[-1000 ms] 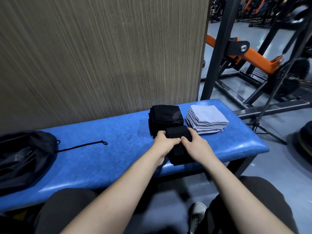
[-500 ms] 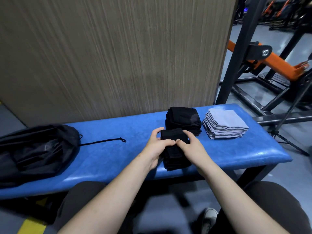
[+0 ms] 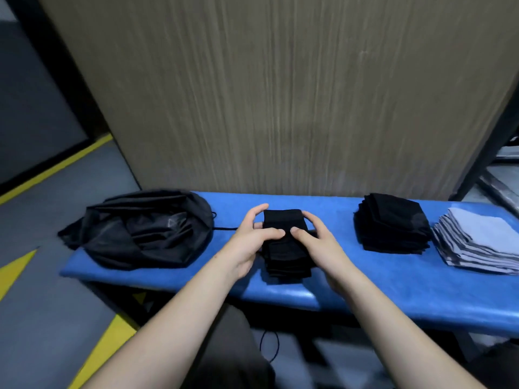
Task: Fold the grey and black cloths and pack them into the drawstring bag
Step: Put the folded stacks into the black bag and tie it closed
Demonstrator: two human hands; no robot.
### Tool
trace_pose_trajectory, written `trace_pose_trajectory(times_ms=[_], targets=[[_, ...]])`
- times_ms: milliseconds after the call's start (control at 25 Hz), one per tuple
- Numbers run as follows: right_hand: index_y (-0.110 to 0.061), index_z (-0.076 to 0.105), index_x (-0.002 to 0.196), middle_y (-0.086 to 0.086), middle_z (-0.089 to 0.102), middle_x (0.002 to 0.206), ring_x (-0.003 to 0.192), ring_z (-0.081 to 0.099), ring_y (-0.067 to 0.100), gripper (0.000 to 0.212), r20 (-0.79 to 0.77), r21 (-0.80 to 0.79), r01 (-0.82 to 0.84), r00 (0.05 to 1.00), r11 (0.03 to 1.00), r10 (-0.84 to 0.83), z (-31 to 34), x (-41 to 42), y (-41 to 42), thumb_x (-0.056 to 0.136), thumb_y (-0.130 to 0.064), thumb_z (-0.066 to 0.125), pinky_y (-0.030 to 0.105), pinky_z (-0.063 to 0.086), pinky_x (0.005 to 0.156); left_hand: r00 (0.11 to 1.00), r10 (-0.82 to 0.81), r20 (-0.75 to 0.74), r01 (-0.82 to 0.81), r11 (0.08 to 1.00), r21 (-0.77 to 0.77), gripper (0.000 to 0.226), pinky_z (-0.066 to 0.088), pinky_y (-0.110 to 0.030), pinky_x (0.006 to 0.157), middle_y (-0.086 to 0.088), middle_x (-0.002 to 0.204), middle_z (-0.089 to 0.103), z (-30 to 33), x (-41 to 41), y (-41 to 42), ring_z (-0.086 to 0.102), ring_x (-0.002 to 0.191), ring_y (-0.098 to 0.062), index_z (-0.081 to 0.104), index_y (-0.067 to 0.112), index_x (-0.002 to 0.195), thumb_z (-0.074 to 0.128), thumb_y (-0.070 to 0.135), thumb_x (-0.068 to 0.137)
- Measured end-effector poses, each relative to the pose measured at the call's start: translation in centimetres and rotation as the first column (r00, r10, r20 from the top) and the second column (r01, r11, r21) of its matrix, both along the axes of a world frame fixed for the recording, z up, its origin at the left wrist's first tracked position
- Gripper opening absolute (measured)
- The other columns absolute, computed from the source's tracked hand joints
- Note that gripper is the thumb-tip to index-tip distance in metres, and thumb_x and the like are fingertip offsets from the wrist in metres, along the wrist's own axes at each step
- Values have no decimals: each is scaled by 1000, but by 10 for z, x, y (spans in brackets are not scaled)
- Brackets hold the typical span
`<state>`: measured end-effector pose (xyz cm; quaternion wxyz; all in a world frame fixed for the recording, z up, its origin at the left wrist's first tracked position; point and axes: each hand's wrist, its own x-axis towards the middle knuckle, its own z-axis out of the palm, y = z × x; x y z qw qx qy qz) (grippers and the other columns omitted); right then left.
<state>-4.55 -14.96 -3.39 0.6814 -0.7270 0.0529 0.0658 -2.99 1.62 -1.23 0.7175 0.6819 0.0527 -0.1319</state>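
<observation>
Where the blue worktop [image 3: 365,293] ends at the far left, the black drawstring bag [image 3: 140,231] lies slumped on its side, its cord [image 3: 224,228] trailing toward the middle. Just beside it, the left hand [image 3: 247,242] grips a small stack of folded black cloths [image 3: 285,259] from the left, fingers curled over the far edge and thumb pressed on top. The right hand [image 3: 320,245] grips the same stack from the other side, its thumb meeting the left thumb on the top cloth. Whether this stack rests on the worktop or is lifted just clear of it cannot be told. Well apart to the right sits a taller pile of folded black cloths [image 3: 393,226], and just beside that, at the right edge of view, a pile of folded grey cloths [image 3: 477,242]. A ribbed beige wall panel [image 3: 280,94] stands behind the worktop.
</observation>
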Motion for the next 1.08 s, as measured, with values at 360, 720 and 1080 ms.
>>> trace_pose_trajectory(times_ms=[360,720,1080], targets=[[-44,49,135,3,68,114,96,71,16,47,69,-13,-205,976,979,205,22,38,146,93,-34,65,30,59,81,980,192,47,-190,981,-42,57,56,-29,73,1,107,69,15,4,148,70,91,-14,57,37,134,69,5,88],[-41,51,132,-4,67,119,102,67,10,47,87,-59,-311,945,948,315,27,89,253,88,-40,66,32,57,84,934,349,74,-347,937,-37,59,57,-26,65,-2,91,70,32,32,247,73,76,-12,58,33,134,69,-1,87],[-32,44,141,-2,70,113,91,71,10,53,-28,-33,-331,944,943,330,4,130,278,92,-35,65,24,52,65,916,402,1,-401,915,-47,60,55,-28,62,-5,100,74,3,73,270,73,80,-17,55,32,134,71,0,86]])
